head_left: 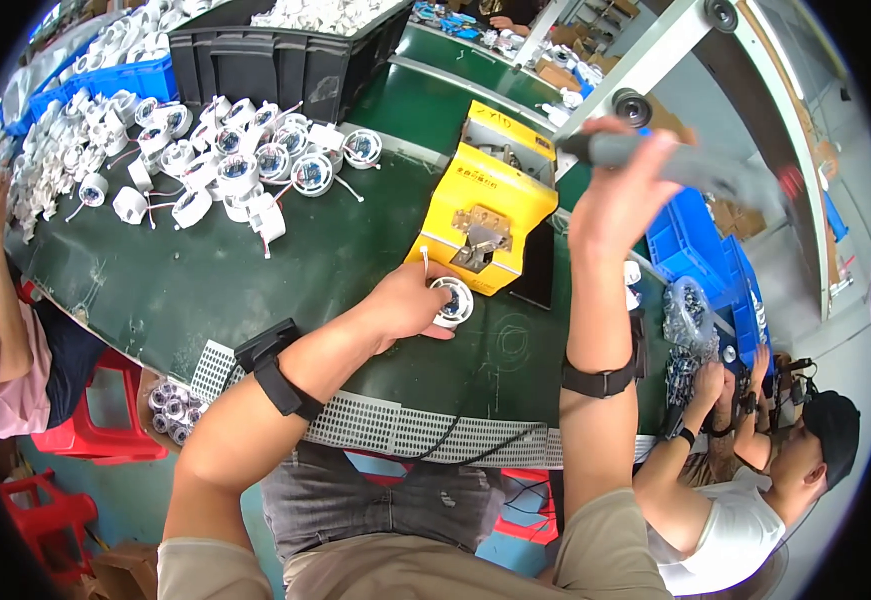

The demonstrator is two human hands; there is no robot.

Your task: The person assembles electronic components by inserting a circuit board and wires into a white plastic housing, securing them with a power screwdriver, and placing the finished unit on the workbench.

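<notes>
My left hand [410,300] lies on the green work table [355,250], fingers closed on a white round housing [463,312] with a small circuit board inside. A thin white cable sticks up beside that hand. My right hand [620,205] is raised at the right, wrapped around a long grey tool [695,170] that looks like an electric screwdriver; it is smeared by motion. Between the hands stands a yellow box [442,205], its top cut open, with metal pieces in and on it. Many similar white housings [238,170] with wires are heaped at the left.
Behind the heap stand a black crate [300,70] of white parts and a blue bin [135,85]. More blue bins [690,240] are at the right. Co-workers sit at both sides; one wears a black cap [830,435]. A perforated strip [425,430] runs along the near table edge.
</notes>
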